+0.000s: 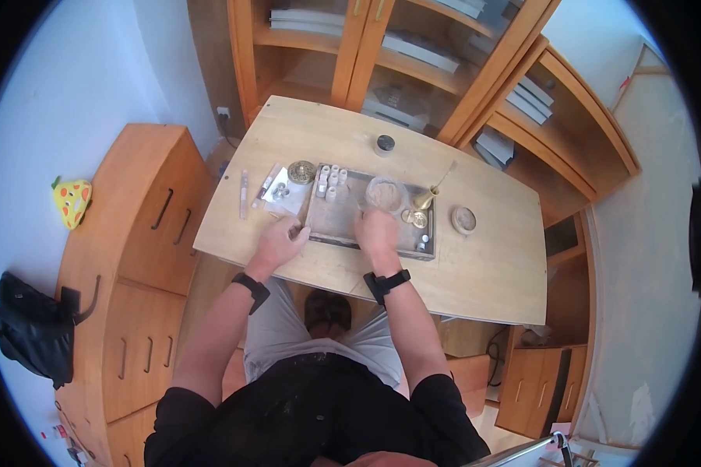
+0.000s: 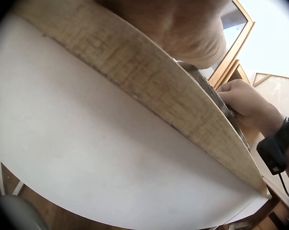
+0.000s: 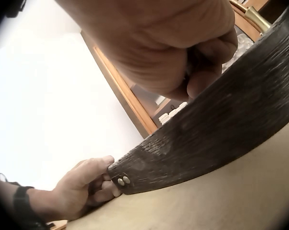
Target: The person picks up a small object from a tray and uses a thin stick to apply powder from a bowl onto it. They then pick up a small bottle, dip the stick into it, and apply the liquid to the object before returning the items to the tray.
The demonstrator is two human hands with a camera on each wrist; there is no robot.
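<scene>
A shallow dark wooden tray point(image 1: 336, 226) lies near the table's front edge. My right hand point(image 1: 378, 233) is over its front side, fingers curled and thumb drawn in as if around a small thing; cannot tell what it is. Just beyond sits a clear round bowl point(image 1: 385, 194) of pale powder. My left hand point(image 1: 279, 244) rests on the table at the tray's left front corner, loosely curled, its fingertips touching the corner in the right wrist view. Small white-capped bottles point(image 1: 332, 178) fill the tray's back left. A brass vase point(image 1: 426, 199) and gold discs point(image 1: 418, 219) are on its right.
Left of the tray are a white sheet point(image 1: 287, 192) with small metal pieces, an ornate round brass piece point(image 1: 301, 172) and a thin clear tube point(image 1: 244, 194). A dark-lidded jar point(image 1: 385, 145) stands behind, a round container point(image 1: 463, 220) to the right. Cabinets point(image 1: 350, 70) border the table.
</scene>
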